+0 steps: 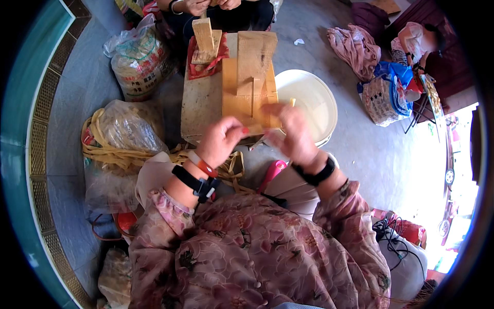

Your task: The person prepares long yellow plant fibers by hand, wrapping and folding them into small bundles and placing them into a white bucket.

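My left hand (223, 138) is at the near edge of the wooden board (230, 90), its thumb and fingertips close together; a pale strip seems to run from them, but blur hides the grip. My right hand (291, 133), strongly blurred, is over the board's near right corner and the rim of a white round tub (335, 112). An upright wooden block (254, 58) stands on the board, with a thin wooden stick (253, 98) in front of it. A small pale yellow piece (292, 102) shows beside my right fingers.
Across the worn low table (200, 104), a person's hands (208, 5) work above another wooden block (203, 34) on red cloth. Plastic sacks (137, 65) and yellowish strips (123, 153) lie at left. A patterned bag (386, 96) and another person (415, 42) are at upper right.
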`<state>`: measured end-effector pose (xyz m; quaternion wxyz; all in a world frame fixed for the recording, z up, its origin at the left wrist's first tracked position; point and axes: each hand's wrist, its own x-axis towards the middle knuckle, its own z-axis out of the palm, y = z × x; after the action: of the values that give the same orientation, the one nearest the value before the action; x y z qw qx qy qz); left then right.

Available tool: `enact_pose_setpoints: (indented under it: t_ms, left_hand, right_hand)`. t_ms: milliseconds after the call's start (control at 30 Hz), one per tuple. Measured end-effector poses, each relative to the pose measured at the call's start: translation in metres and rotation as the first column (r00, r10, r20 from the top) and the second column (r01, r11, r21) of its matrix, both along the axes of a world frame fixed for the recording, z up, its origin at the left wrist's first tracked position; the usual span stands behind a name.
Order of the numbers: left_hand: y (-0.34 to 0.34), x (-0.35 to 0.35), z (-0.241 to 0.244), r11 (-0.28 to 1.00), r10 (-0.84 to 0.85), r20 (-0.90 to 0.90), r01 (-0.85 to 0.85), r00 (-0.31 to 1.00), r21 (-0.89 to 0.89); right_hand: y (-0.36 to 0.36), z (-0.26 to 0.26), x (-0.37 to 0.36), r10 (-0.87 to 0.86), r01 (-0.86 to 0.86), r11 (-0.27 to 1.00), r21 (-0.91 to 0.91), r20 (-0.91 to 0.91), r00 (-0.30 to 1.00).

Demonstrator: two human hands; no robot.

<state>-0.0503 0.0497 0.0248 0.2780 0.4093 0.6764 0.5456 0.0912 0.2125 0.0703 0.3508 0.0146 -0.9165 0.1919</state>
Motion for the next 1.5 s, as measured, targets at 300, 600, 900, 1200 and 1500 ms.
enact_pose_setpoints:
  t_ms: [300,600,900,1200,1500]
  left_hand:
    - [-0.063,0.005,-0.019,0.913,-0.343,0.866,0.347,0.363,0.216]
    - [-0.061,0.044,-0.015,0.978,-0.165,0.031,0.159,0.986,0.133]
    - [-0.063,0.045,-0.028,0.922,-0.328,0.702,0.376,0.632,0.092]
    - [-0.053,0.053,-0.007,0.970,-0.062,-0.643,0.197,0.764,0.142]
    - [-0.057,0.049,-0.034,0.993,-0.115,0.454,0.120,0.883,0.018]
  right_hand:
    - [-0.030,-0.026,0.031,0.145,-0.136,0.987,-0.085,0.113,0.983]
    - [-0.085,-0.037,0.039,0.449,-0.380,0.855,-0.353,0.139,0.882]
    - [-0.078,-0.056,0.037,0.175,0.000,0.800,-0.601,0.233,0.957]
    - [-0.069,-0.043,0.035,0.441,0.250,-0.092,-0.964,0.186,0.878]
    - [-0.087,-0.052,0.033,-0.016,0.157,0.887,-0.435,0.311,0.950]
